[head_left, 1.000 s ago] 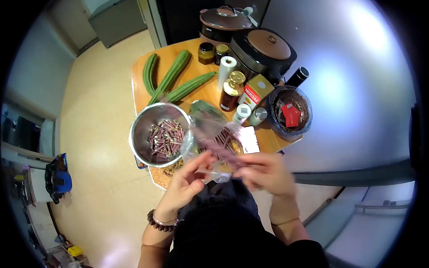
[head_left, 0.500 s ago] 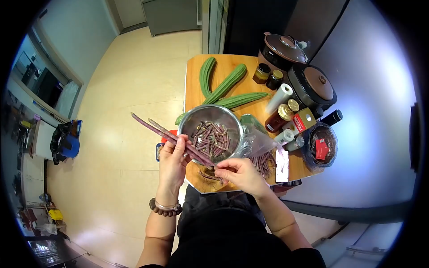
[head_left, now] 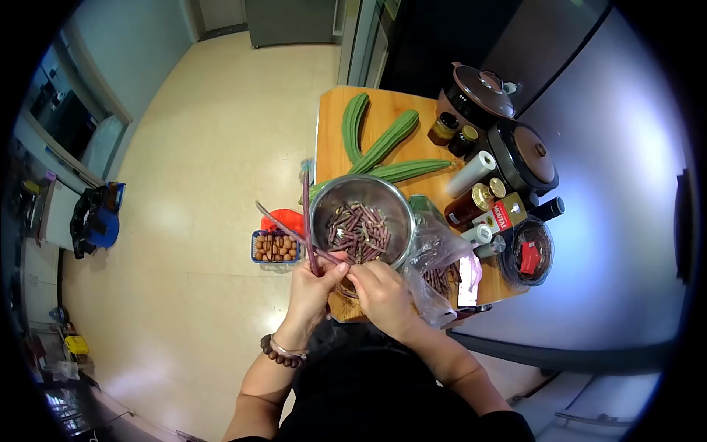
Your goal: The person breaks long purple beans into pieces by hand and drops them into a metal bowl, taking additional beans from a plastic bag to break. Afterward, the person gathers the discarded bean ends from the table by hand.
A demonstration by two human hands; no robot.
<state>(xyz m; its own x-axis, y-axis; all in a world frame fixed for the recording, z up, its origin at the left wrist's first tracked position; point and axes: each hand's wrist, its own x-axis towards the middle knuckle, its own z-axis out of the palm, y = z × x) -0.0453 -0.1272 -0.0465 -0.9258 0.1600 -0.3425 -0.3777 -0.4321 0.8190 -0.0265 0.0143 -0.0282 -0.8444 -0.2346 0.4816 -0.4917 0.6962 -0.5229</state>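
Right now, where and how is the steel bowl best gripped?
Probably the steel bowl by its left rim, from the left, once the long beans move aside: that curved edge is otherwise exposed, while the plastic bag crowds its right.

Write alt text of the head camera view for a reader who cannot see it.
A person's left grip holds long, thin purple vegetables, with the right grip close against it, at the near edge of a round, shiny metal bowl of short purple pieces. Behind the bowl, three long, ridged green gourds lie on a brown wooden table.
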